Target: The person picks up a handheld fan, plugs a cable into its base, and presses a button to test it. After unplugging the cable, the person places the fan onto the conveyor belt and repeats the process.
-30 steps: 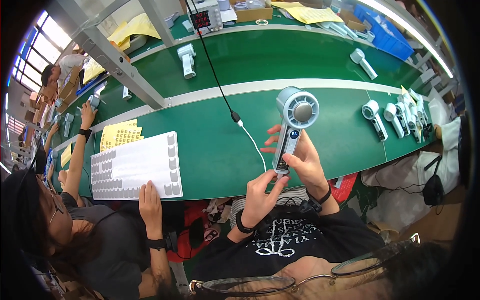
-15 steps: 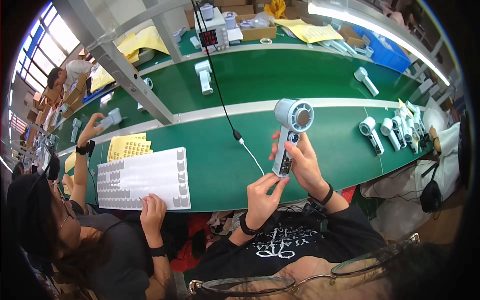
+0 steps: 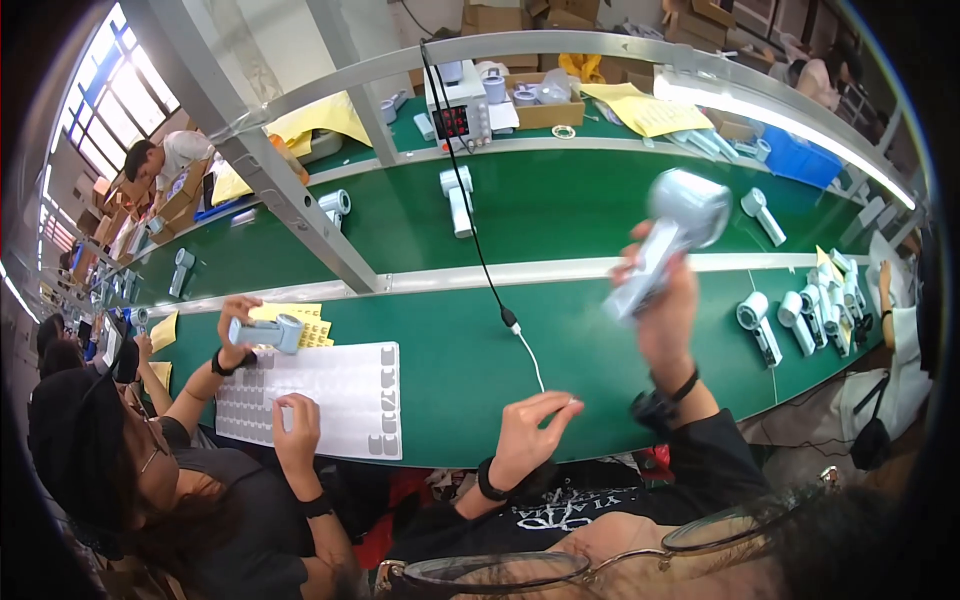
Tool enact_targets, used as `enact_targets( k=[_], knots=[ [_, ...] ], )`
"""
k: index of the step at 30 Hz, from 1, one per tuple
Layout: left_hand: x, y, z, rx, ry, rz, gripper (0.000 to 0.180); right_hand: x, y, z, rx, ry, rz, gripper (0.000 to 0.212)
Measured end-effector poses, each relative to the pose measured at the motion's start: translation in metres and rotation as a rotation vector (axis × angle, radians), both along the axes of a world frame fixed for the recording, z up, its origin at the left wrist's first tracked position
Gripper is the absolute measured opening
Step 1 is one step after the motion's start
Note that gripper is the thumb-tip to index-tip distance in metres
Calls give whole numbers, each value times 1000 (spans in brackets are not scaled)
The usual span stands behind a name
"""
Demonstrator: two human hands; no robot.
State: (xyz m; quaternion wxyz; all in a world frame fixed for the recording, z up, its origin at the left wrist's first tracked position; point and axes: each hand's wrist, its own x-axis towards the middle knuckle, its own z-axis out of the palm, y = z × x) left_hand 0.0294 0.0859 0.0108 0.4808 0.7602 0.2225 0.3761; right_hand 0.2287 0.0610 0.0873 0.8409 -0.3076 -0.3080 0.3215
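Observation:
My right hand [image 3: 668,310] is raised above the green bench and grips the handle of a grey handheld fan [image 3: 672,232], which is blurred and tilted up to the right. My left hand [image 3: 530,430] hovers low near the bench's front edge, fingers loosely apart, holding nothing. A white plug end of a black cable [image 3: 517,332] lies on the bench just above my left hand, free of the fan.
A co-worker at my left holds another grey fan [image 3: 268,332] over a white sticker sheet [image 3: 330,398]. Several finished fans [image 3: 795,320] lie at the right. A green conveyor belt [image 3: 560,205] carries more fans; a power supply [image 3: 460,110] stands behind.
My right hand has lifted the fan up and to the right. My left hand has let go of its lower end and dropped toward the bench. The cable now lies loose.

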Motion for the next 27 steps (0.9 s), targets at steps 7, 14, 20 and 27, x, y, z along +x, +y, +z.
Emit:
enact_targets(
  k=[7, 14, 20, 27],
  knots=[
    [-23, 32, -10, -25, 98, 238, 7, 99, 6, -3, -370, -787, 65, 81],
    [-23, 31, -6, 2, 115, 314, 8, 198, 109, -106, -1124, -1152, -521, 80],
    [-32, 30, -3, 13, 118, 380, 8, 195, 194, -148, -1169, -1520, -991, 68],
    [-29, 34, 4, 10, 113, 383, 7, 80, 291, -178, -1134, -1379, -439, 64]
  ],
)
